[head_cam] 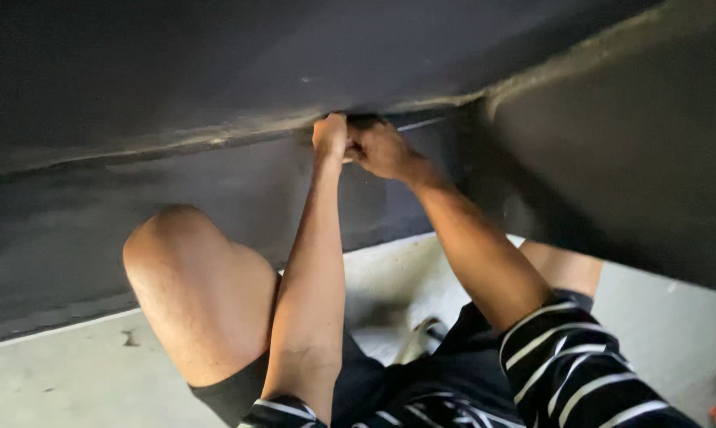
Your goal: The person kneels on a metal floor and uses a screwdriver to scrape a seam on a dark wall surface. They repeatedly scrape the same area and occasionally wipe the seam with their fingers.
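Both hands (358, 144) — against dark panel seam (215, 143)

1. Short sleeves (568, 368), dark (black or navy) with thin white stripes, ending above the elbows.
2. Same striped cloth at the left sleeve's hem (283, 412), only a narrow edge showing.
3. Dark shorts (421, 388), plain, reaching to just above the knees.
4. Bare forearms, bare left hand (329, 136) and right hand (383, 149), with no gloves, watch or rings in sight.
5. Bare knees (left one large in view).
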